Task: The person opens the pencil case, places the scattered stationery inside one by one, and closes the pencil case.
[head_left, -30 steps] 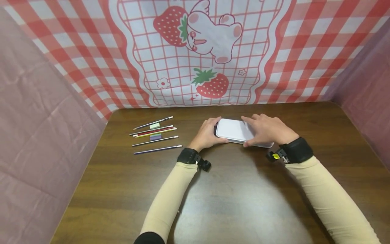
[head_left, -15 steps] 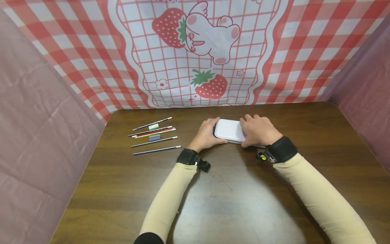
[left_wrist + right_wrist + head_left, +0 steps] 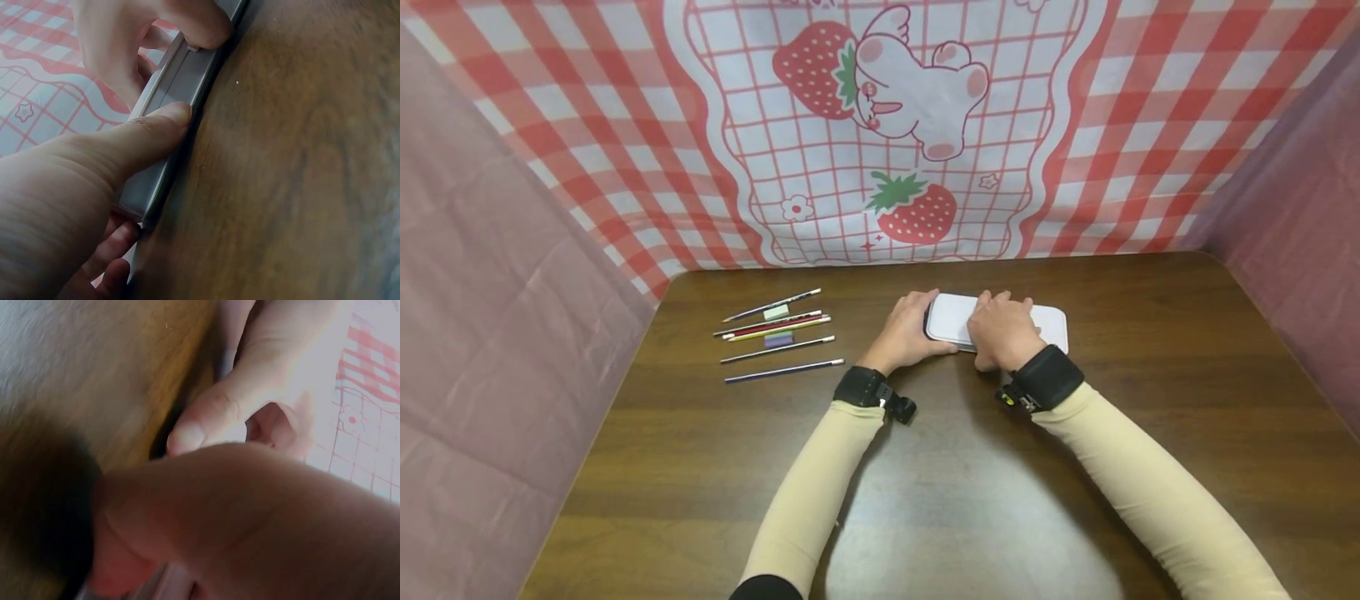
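A white, rounded pencil case (image 3: pixel 1051 325) lies closed on the table, long side toward me. My left hand (image 3: pixel 906 333) grips its left end, thumb along the near side and fingers around the far side. Across the middle of the lid, my right hand (image 3: pixel 1006 329) holds the case from above, its thumb down at the near side. The left wrist view shows the grey side wall (image 3: pixel 178 75) of the case, with the right thumb beside a small clasp. In the right wrist view, the right hand (image 3: pixel 206 512) hides most of the case.
Several pencils (image 3: pixel 784 372) lie roughly parallel on the wooden table (image 3: pixel 670 467) to the left. Among them are a pale green eraser (image 3: pixel 777 312) and a purple eraser (image 3: pixel 778 340). A checked strawberry cloth (image 3: pixel 917 212) hangs behind the table's back edge.
My right hand has slid left along the case from its right part to the middle, uncovering the right end of the lid. The left hand keeps its grip in place.
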A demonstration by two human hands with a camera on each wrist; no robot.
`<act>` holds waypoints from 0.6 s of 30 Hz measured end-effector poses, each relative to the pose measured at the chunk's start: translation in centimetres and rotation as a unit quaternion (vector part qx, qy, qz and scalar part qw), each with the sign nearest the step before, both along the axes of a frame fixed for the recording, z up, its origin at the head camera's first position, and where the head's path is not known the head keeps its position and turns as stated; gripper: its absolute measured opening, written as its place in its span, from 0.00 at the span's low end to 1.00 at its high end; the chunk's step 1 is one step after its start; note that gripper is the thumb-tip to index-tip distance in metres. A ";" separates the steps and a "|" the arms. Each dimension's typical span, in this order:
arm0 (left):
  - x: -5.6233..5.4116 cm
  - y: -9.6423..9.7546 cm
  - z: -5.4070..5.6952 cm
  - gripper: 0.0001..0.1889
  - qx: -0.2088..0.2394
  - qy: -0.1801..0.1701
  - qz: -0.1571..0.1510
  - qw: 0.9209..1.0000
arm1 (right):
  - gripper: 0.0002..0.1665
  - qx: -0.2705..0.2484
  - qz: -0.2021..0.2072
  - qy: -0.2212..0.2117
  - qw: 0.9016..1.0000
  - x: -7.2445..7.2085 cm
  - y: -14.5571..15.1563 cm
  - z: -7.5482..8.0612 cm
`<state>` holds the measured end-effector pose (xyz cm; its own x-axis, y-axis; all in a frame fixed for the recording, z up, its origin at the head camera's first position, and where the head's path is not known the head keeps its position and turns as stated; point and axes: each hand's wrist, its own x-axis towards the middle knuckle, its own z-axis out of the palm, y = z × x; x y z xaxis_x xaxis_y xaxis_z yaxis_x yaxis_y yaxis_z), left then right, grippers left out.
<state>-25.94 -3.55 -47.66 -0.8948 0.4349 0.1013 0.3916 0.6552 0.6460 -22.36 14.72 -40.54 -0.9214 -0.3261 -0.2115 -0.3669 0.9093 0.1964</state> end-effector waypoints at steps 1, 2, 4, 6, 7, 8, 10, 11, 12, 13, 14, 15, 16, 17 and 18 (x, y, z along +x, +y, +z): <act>-0.1 0.0 -0.2 0.56 -0.002 0.003 0.000 1.000 | 0.51 0.001 -0.004 0.000 1.000 0.0 -0.2 -0.1; -0.3 0.0 -0.4 0.56 -0.004 0.006 0.000 1.000 | 0.48 0.002 -0.006 0.002 1.000 0.0 -0.3 -0.2; -0.3 0.0 -0.5 0.56 -0.008 0.010 0.000 1.000 | 0.43 0.001 -0.008 0.004 1.000 0.1 -0.5 -0.3; -0.5 0.0 -0.6 0.57 -0.009 0.011 0.001 1.000 | 0.39 0.001 -0.008 0.005 1.000 0.1 -0.6 -0.3; -0.5 0.0 -0.6 0.57 -0.014 0.015 0.002 1.000 | 0.38 0.000 -0.009 0.002 1.000 0.1 -0.7 -0.3; -0.5 0.0 -0.6 0.57 -0.015 0.014 0.003 1.000 | 0.38 -0.002 -0.011 0.001 1.000 0.1 -0.8 -0.3; -0.5 0.0 -0.6 0.56 -0.018 0.013 0.006 1.000 | 0.38 -0.006 -0.016 -0.005 1.000 0.1 -1.0 -0.3; -0.5 0.0 -0.7 0.57 -0.017 0.011 0.006 1.000 | 0.38 -0.008 -0.018 -0.006 1.000 0.1 -1.0 -0.3; -0.6 0.0 -0.8 0.57 -0.017 0.009 0.007 1.000 | 0.38 -0.009 -0.020 -0.008 1.000 0.1 -1.0 -0.3; -0.6 0.1 -0.8 0.56 -0.017 0.006 0.007 1.000 | 0.38 -0.010 -0.021 -0.008 1.000 0.1 -1.0 -0.3; -0.6 0.1 -0.9 0.57 -0.017 0.004 0.007 1.000 | 0.38 -0.010 -0.020 -0.008 1.000 0.2 -1.0 -0.3; -0.6 0.2 -1.0 0.57 -0.016 0.003 0.007 1.000 | 0.38 -0.010 -0.020 -0.008 1.000 0.2 -1.0 -0.2; -0.7 0.2 -1.0 0.57 -0.016 0.002 0.007 1.000 | 0.37 -0.009 -0.018 -0.006 1.000 0.2 -0.9 -0.2; -0.7 0.3 -1.1 0.57 -0.012 0.000 0.006 1.000 | 0.36 -0.009 -0.017 -0.005 1.000 0.2 -0.8 -0.1; -0.7 0.4 -1.1 0.57 -0.013 0.000 0.005 1.000 | 0.36 -0.009 -0.015 -0.005 1.000 0.2 -0.7 -0.1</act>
